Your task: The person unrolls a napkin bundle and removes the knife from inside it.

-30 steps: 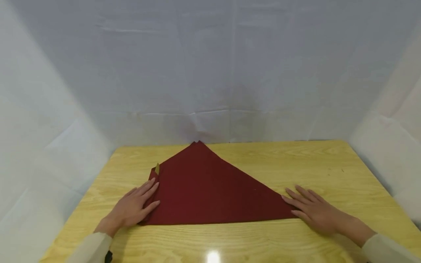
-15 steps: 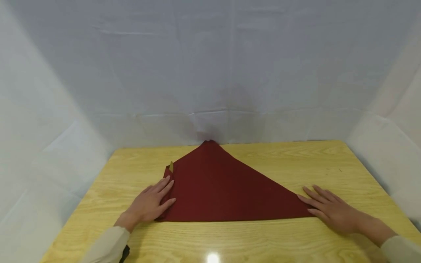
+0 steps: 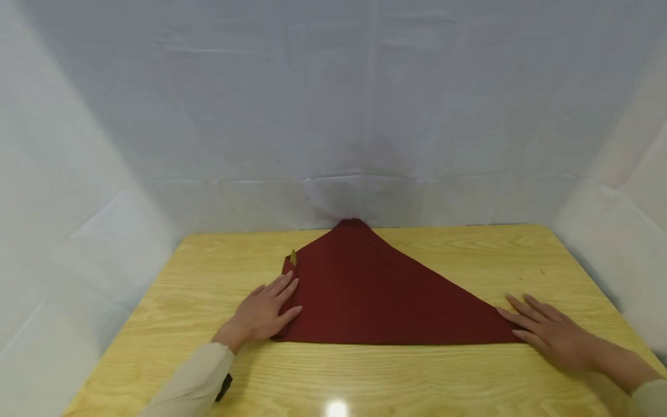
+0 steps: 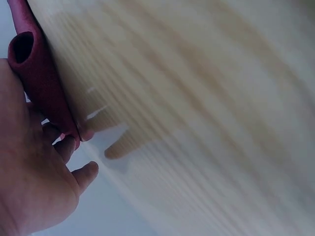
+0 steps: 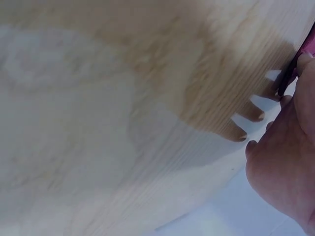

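Note:
A dark red cloth [image 3: 385, 295] lies folded into a rough triangle, its peak at the table's back edge. My left hand [image 3: 263, 310] rests with extended fingers on the folded-over left end, where a small yellowish tip [image 3: 293, 257] sticks up. In the left wrist view that end of the cloth [image 4: 44, 81] shows as a rolled fold with an open loop beside the hand [image 4: 37, 172]. At the cloth's right corner, my right hand [image 3: 557, 336] lies with spread fingers, thumb and index on the corner. The right wrist view shows only a sliver of cloth [image 5: 309, 44] past that hand [image 5: 290, 147].
The wooden table [image 3: 333, 376] has a light grain and a bright reflection near its front. A pale grey sheet [image 3: 333, 104] hangs along the back, with white sheets [image 3: 57, 243] at both sides. A dark object [image 3: 224, 387] shows under the left sleeve.
Both hands and the cloth have shifted right together across the table. The peak of the cloth has moved right along the back edge and looks blunter.

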Action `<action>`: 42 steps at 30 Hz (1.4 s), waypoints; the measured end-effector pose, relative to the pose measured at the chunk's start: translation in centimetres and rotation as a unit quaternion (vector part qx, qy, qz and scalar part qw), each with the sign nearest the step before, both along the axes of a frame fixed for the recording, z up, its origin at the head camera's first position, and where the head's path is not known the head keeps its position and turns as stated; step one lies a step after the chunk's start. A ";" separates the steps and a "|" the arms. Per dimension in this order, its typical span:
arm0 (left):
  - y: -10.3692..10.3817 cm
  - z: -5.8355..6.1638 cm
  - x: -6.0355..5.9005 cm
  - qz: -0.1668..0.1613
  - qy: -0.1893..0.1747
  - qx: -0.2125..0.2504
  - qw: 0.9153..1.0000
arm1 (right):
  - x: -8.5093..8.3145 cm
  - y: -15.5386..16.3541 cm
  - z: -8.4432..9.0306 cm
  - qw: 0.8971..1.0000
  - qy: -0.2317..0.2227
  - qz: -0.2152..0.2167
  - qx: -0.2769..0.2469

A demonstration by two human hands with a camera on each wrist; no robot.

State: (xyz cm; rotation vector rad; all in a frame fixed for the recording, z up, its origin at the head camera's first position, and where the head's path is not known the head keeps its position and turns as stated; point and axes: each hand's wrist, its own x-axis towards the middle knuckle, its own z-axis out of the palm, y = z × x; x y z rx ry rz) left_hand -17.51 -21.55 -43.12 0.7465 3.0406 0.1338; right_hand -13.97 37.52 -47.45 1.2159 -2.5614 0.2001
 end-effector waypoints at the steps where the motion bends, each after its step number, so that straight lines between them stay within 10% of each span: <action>1: 0.2 0.0 -0.1 -0.001 -0.001 0.000 1.000 | -0.1 0.3 -0.1 1.000 0.016 0.015 0.002; 11: 2.2 -0.1 -1.4 -0.003 -0.010 -0.001 1.000 | -0.6 1.9 0.0 0.989 0.103 0.107 -0.002; 23: 2.9 0.0 -1.5 0.006 -0.031 -0.017 0.999 | 0.4 2.3 -0.1 0.998 -0.040 -0.037 -0.015; 35: 3.2 0.0 -1.5 0.014 -0.031 -0.025 0.999 | 0.6 2.0 0.0 0.999 -0.032 -0.021 -0.015; 42: 3.3 -0.1 -1.6 0.010 -0.027 -0.022 0.999 | 0.0 1.7 0.0 0.997 0.052 0.052 -0.024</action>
